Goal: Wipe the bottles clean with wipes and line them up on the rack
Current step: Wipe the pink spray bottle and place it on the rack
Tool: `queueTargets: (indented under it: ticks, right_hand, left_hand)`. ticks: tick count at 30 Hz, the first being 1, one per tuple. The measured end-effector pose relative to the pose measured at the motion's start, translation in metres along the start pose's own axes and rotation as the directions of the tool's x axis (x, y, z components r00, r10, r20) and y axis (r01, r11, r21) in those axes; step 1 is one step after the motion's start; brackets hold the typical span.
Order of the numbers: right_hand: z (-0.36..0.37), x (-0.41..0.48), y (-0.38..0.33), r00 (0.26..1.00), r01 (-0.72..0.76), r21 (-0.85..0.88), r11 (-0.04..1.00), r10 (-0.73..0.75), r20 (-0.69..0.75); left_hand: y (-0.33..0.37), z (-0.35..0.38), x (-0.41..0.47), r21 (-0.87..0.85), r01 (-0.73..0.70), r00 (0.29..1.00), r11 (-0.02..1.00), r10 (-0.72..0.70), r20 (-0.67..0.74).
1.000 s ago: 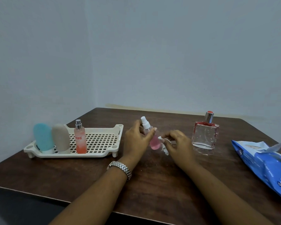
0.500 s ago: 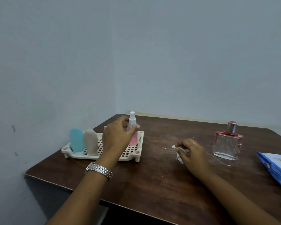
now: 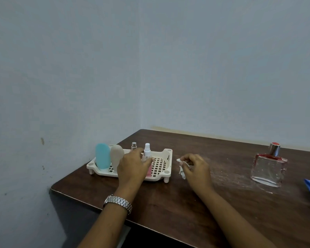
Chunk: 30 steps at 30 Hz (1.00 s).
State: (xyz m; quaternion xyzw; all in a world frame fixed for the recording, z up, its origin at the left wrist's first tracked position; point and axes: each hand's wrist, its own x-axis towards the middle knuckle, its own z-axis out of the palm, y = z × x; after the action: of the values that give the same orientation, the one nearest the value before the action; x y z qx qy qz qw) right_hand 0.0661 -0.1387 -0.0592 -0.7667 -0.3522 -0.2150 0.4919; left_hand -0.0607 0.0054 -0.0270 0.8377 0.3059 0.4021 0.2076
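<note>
Risk I see: left hand (image 3: 132, 165) gripping spray bottle (image 3: 147, 153) on rack (image 3: 166, 158) knocks slim bottle (image 3: 133, 145) behind when letting go; right hand (image 3: 195, 169) pinches wipe (image 3: 182, 171).

Cream grid-patterned rack (image 3: 169, 153) — teal bottle (image 3: 102, 156), beige bottle (image 3: 116, 154), pink spray bottle (image 3: 149, 170) — brown table (image 3: 168, 203).

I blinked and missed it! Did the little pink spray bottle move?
Yes. The pink spray bottle moved left: it was right of the rack, now it is inside it.

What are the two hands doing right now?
Left hand: holds the pink spray bottle at the rack.
Right hand: pinches a crumpled wipe.
</note>
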Motion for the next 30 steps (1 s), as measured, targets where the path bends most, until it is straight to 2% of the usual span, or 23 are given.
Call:
queueTargets:
  ticks: [4, 10, 20, 30]
  right_hand:
    - [0.002, -0.002, 0.004, 1.0, 0.011, -0.036, 0.999, -0.01, 0.027]
    - [-0.002, -0.004, 0.012, 0.998, -0.052, -0.047, 0.998, 0.053, 0.02]
    - [-0.004, -0.008, 0.007, 0.999, -0.034, -0.035, 0.999, 0.036, 0.036]
    - [-0.007, -0.01, 0.005, 0.999, 0.001, -0.032, 0.999, 0.0, 0.047]
  left_hand:
    - [-0.004, 0.0, 0.0, 0.032, -0.007, 0.999, 0.999, 0.008, -0.034]
    - [-0.003, 0.002, -0.004, 0.075, -0.085, 0.993, 0.994, 0.09, -0.078]
    - [0.004, 0.006, -0.01, 0.059, -0.053, 0.993, 0.997, 0.058, -0.102]
    - [0.011, 0.008, -0.014, 0.204, -0.107, 0.987, 0.973, 0.129, -0.1]
